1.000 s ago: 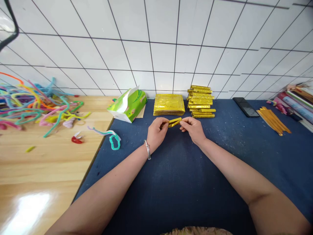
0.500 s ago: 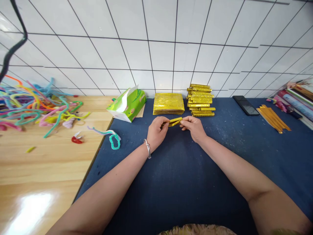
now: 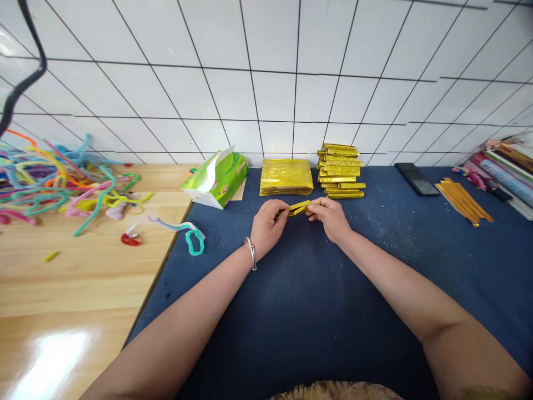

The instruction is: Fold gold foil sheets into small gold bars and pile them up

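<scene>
Left hand (image 3: 267, 224) and right hand (image 3: 330, 218) pinch my gold strip (image 3: 300, 206) by its ends; barely moved in a second, so I judge folding unfinished

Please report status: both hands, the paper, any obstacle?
Left hand, right hand: both pinching gold paper. Gold stack just beyond. Tissue box off left, not blocking.

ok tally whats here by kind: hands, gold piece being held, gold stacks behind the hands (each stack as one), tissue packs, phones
Hands: 2, left hand and right hand
Held gold piece: 1
Gold stacks: 2, flat stack and uneven stack
Green tissue pack: 1
Black phone: 1
Total: 7
</scene>
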### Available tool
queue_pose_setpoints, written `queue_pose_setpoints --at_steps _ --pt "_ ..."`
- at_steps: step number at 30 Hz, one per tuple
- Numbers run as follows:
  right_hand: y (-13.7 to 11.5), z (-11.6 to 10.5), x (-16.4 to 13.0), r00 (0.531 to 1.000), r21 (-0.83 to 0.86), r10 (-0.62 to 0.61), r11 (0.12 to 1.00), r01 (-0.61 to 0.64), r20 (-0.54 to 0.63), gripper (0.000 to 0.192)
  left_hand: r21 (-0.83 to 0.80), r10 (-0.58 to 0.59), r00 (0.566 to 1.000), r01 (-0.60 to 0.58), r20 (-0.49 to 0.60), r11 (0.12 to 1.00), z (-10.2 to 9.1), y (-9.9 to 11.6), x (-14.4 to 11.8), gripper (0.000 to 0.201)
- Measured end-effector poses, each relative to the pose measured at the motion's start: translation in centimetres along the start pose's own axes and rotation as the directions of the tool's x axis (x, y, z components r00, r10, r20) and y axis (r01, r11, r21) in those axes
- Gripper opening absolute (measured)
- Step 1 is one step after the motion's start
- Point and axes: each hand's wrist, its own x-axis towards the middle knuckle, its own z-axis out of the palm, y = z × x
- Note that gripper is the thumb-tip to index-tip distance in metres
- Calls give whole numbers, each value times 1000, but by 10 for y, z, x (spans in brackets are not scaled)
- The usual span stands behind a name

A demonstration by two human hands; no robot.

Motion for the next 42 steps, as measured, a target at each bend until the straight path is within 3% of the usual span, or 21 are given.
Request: queue_pose_setpoints --at_steps 9,20,25,31,42 --pt "-2 2 -2 999 77 17 997 -14 -45 16 -6 13 998 -13 56 1000 0 4 1 7" --pt "-3 3 -3 1000 -21 -17 1000 17 18 25 -30 -32 999 31 -19 999 -4 0 1 6" --pt "-4 2 -2 1000 25 -27 999 26 16 31 -60 -23 1000 22 -5 998 -6 -2 2 7" --pt "-7 -1 -2 990 5 -66 998 66 124 49 -97 -44 999 46 21 994 -6 -13 2 8" --pt "-4 -4 0 974 -121 -111 983 137 200 41 -101 -18 992 30 122 994 -13 -20 5 15"
